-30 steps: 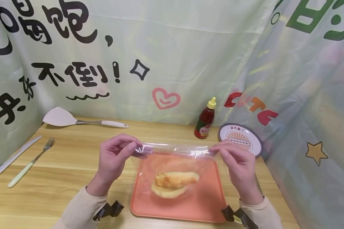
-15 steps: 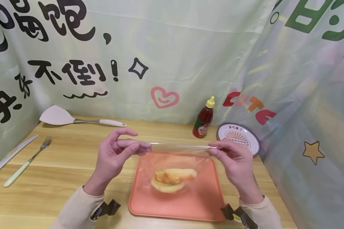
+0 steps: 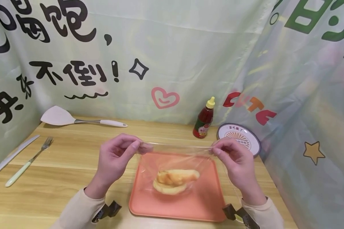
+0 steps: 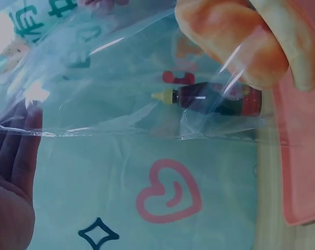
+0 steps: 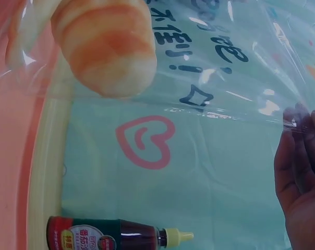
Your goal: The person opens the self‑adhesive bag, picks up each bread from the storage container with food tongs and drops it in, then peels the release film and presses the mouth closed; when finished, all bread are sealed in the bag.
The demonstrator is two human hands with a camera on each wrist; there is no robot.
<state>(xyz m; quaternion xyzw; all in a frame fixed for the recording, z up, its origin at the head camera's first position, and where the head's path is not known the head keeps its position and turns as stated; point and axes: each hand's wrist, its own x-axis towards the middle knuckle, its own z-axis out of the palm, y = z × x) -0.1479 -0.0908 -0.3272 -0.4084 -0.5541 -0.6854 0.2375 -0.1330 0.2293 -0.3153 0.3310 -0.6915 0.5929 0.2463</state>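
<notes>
Both hands hold a clear plastic bag [image 3: 179, 157] stretched between them above the orange tray [image 3: 207, 205]. My left hand [image 3: 116, 162] pinches its upper left corner, thumb against curled fingers. The upper right corner is pinched by my right hand [image 3: 236, 163]. Low in the bag lies a bread roll [image 3: 177, 177], browned on top, with a paler piece of bread [image 3: 169, 190] under it. Through the film in the left wrist view, the browned bread roll [image 4: 230, 41] shows close up. The right wrist view has the same bread roll [image 5: 108, 47] from its other end.
Behind the tray stands a red sauce bottle [image 3: 204, 121] with a yellow nozzle cap. A patterned plate [image 3: 246, 132] leans at the back right. At left lie a white spatula [image 3: 57, 116], a fork [image 3: 31, 162] and a knife [image 3: 15, 154]. Printed cloth walls border the table.
The left index finger lifted away half a second ago and is back against the bag. The bag's top edge, a shiny wide band at first, now shows as a thin line.
</notes>
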